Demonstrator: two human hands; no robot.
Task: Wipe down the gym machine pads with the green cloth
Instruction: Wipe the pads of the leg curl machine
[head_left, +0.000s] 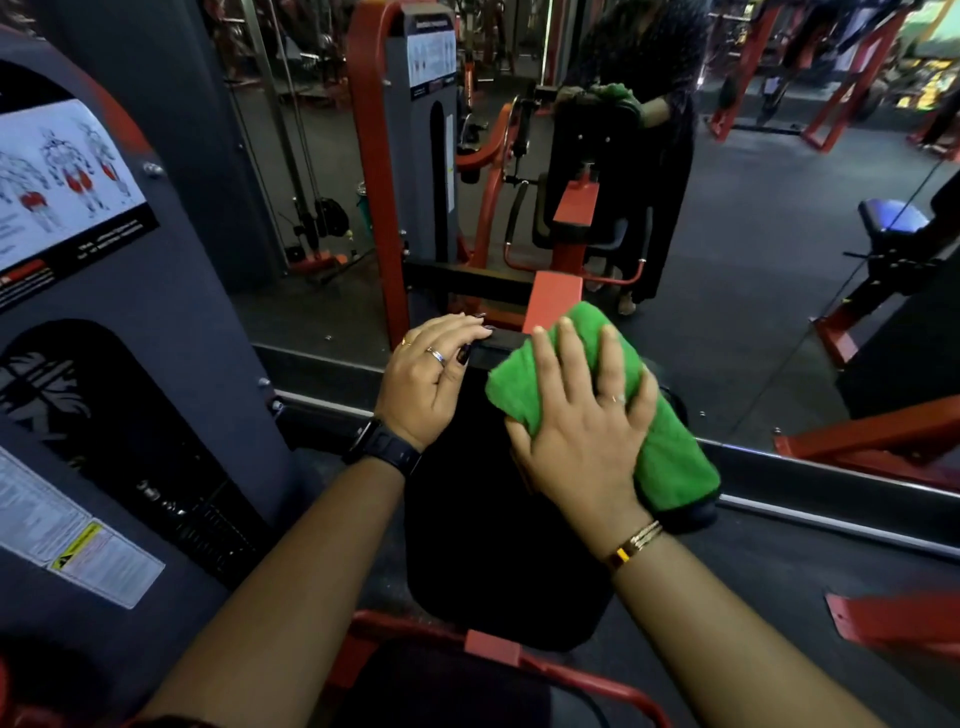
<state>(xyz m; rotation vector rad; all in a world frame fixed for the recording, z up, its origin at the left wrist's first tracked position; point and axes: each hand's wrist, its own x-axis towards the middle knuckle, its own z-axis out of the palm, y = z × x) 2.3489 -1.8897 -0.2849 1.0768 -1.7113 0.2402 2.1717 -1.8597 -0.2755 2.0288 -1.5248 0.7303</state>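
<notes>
1. Pressing flat on the cloth (675, 457), the right hand (582, 436) has its fingers straight and spread, and the thumb is out to the side. It pinches nothing. I judge the open palm is meant to spread pressure over a wide patch for a wiping stroke.
2. The cloth lies folded thick over the upper right corner of the pad (483, 519). It drapes over the pad's top and right side, so one pass can cover both face and edge.
3. The left hand (426, 379) sits at the pad's top left, just beside the cloth, with its fingers bent over the top edge and holding it. It most likely braces the pad against the push of the other hand.
4. A watch (384, 447) is on the left wrist and a bracelet (634, 543) on the right.
5. The pad stands upright between the forearms and close to the mirror (753, 234).
6. Hard to make out:
   - The pad's face is near black, so no streaks, damp or dust show, and I cannot tell how much is wiped.
   - The part under the cloth and palm is hidden.
   - The left fingertips go over the edge, out of sight.
   - Both arms are cut off at the bottom of the view.
   - The pad's foot and the seat below it sink into shadow.
   - The chart (67, 176) on the housing (156, 364) at the left is too blurred to read.
</notes>
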